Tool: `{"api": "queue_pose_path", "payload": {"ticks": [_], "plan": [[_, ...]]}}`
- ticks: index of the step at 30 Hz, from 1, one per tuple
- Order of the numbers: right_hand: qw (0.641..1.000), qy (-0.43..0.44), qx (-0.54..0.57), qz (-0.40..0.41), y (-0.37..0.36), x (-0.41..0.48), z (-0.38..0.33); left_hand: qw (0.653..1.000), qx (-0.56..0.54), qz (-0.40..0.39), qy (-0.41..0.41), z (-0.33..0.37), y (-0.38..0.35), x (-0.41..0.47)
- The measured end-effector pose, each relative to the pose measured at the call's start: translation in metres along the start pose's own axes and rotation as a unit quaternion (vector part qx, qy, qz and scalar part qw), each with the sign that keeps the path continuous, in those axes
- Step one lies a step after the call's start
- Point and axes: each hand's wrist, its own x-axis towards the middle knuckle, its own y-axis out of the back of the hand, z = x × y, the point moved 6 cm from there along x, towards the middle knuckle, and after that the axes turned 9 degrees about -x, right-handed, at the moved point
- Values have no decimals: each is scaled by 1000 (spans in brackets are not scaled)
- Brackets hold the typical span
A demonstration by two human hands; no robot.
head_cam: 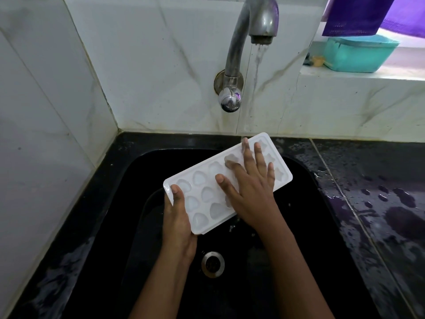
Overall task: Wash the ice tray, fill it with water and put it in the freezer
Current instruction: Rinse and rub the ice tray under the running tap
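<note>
over the sink point(322, 226), under the tap point(262, 26), the left hand point(177, 222) pinches the tray point(207, 196) by its near end while the right hand point(250, 192), spread flat, rubs the cups; better to work each hollow under the stream.

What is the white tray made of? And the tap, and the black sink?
The tray looks like thin white plastic: smooth, slightly see-through at the cups. The tap looks like metal, grey and shiny, with reflections on its knob. The sink is glossy black, maybe stone or a composite; its look alone can't settle which.
</note>
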Motion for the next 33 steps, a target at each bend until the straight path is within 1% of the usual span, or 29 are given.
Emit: {"api": "queue_pose_path", "payload": {"ticks": [2, 5, 8, 12, 16, 20, 21, 25, 26, 30, 33], "plan": [[999, -2, 26, 30, 7, 1, 4, 1000, -10, 4, -6, 0, 0, -1], [998, 5, 23, 66, 15, 1, 7, 1000, -24, 5, 6, -3, 0, -1], [999, 5, -16, 39, 10, 0, 9, 999, -32, 10, 3, -2, 1, -1], [995, -18, -79, 52, 4, -2, 6, 999, -30, 9, 10, -6, -3, -5], [995, -9, -84, 46, 3, -2, 6, 999, -39, 18, 1, -4, -3, -6], [994, -40, -81, 67, 9, -4, 10, 999, -27, 16, -9, -4, -3, -5], [994, -41, -79, 64, 8, -4, 7, 1000, -26, 13, -8, -4, -3, -4], [998, -1, -64, 5, 2, -2, 2, 999, -38, 9, -17, 1, 0, -1], [998, -3, -62, 4, 3, -1, 6, 999, -34, 7, -22, 2, 1, -1], [996, -35, -63, 49, 7, -4, 7, 1000, -16, 12, -18, -2, -2, -4], [999, 0, -55, -3, 0, -3, 0, 999, -25, 6, -34, 2, -1, -3]]}}
